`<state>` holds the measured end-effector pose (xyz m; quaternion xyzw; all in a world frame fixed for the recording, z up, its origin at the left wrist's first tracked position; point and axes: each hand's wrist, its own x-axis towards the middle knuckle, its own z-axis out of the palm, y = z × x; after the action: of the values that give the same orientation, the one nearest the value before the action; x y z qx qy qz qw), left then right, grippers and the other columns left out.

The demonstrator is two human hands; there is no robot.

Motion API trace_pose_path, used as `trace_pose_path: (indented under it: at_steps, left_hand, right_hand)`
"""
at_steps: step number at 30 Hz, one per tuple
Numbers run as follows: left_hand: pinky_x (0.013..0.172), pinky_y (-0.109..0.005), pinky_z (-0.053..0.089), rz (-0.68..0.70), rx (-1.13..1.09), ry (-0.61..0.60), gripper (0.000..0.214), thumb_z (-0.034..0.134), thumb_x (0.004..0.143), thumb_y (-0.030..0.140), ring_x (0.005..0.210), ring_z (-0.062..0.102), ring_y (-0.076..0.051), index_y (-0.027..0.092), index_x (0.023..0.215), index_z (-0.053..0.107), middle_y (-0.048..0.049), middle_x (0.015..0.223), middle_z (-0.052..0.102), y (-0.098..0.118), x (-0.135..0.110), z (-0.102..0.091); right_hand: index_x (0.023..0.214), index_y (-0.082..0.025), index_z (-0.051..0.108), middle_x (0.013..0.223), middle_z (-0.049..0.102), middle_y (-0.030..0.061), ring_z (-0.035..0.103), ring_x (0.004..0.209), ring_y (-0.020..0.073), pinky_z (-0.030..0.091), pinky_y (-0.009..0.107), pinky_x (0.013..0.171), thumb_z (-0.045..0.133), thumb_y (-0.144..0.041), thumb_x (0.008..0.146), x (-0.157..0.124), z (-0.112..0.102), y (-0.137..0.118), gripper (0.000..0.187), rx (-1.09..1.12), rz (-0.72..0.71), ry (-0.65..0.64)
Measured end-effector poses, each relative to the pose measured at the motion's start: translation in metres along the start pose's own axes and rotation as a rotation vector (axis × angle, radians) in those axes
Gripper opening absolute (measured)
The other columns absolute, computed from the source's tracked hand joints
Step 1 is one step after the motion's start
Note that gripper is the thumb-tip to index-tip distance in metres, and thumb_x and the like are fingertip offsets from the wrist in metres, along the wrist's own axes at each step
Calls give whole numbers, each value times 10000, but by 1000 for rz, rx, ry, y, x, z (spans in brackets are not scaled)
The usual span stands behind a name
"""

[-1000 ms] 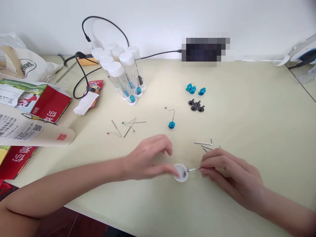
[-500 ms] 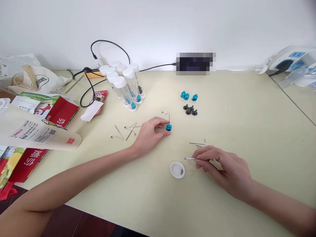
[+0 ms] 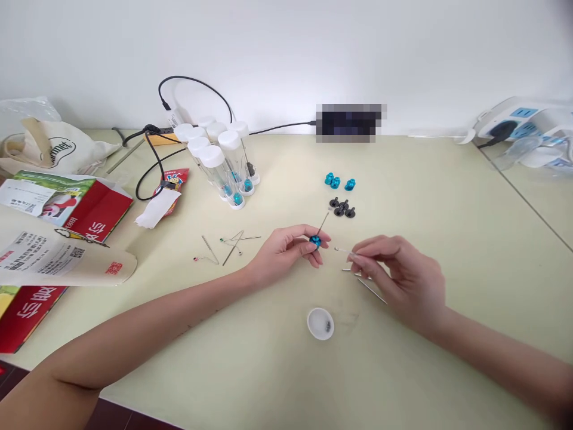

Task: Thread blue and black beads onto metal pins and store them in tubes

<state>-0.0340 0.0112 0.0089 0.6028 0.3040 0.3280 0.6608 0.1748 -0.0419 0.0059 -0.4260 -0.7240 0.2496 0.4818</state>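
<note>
Pale table: left hand has lifted the blue knob (wire attached) off the surface, pinched in fingertips; right hand, risen from the near white cap, pinches a pin just beside it.

A pale table bears capped tubes, a white dish and boxes.

The red carton at the desk's left shows large white Chinese characters, seen upside down; one looks like 坛. The paper sleeve in front of it carries a QR code, small print too fine to read and a red square seal. The cloth bag bears an oval logo, its lettering inverted and unclear
</note>
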Motion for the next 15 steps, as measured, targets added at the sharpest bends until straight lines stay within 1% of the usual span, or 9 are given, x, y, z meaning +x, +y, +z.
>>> trace_pose_path:
  at_steps: [2, 4, 6, 9, 12, 13, 15]
  left_hand:
    - [752, -294, 513, -15, -55, -17, 224, 516, 888, 252, 729, 603, -123, 142, 1052, 620, -82, 953, 635, -1, 2, -1]
    - [730, -283, 509, -34, -144, -20, 234, 540, 880, 259, 736, 596, -124, 135, 1065, 610, -89, 949, 631, -3, 4, -2]
    - [701, -270, 506, -60, -234, -26, 223, 589, 852, 252, 728, 596, -123, 129, 1038, 604, -89, 927, 631, -5, 6, -4]
    - [666, -259, 505, -103, -312, -48, 193, 646, 812, 221, 696, 606, -118, 127, 974, 602, -85, 900, 647, -6, 6, -4]
    - [660, -260, 508, -140, -343, -69, 161, 621, 835, 216, 689, 627, -122, 123, 963, 597, -100, 906, 673, -6, 4, -3]
    - [667, -265, 510, -155, -347, -78, 156, 605, 848, 220, 696, 636, -126, 122, 970, 594, -112, 924, 681, -6, 3, -2]
    - [683, -279, 517, -186, -357, -104, 159, 583, 865, 231, 717, 654, -140, 123, 981, 587, -134, 961, 689, -5, 1, -1]
  right_hand:
    - [872, -208, 565, 758, 613, 20, 628, 664, 146, 522, 264, 526, 587, -168, 866, 8, 1, 7, 46, -22, -45, 58]
    - [872, -212, 576, 754, 620, 18, 624, 661, 145, 515, 266, 531, 589, -148, 858, 11, 0, 12, 67, -66, -94, 65]
    - [878, -214, 586, 754, 628, 19, 621, 664, 145, 493, 249, 493, 596, -113, 844, 12, -3, 15, 107, -122, -141, 45]
    - [875, -215, 598, 746, 633, 19, 611, 662, 137, 449, 215, 430, 619, -48, 809, 12, -8, 15, 180, -190, -192, 42]
    - [883, -214, 614, 751, 633, 18, 580, 607, 108, 386, 189, 366, 625, -10, 794, 12, -9, 11, 223, -234, -229, 27]
    - [893, -216, 619, 758, 636, 20, 574, 592, 103, 383, 190, 363, 622, -9, 797, 13, -10, 9, 229, -242, -238, 21]
    - [909, -225, 624, 766, 642, 22, 576, 580, 106, 417, 204, 392, 615, -17, 807, 14, -10, 6, 232, -262, -249, 4]
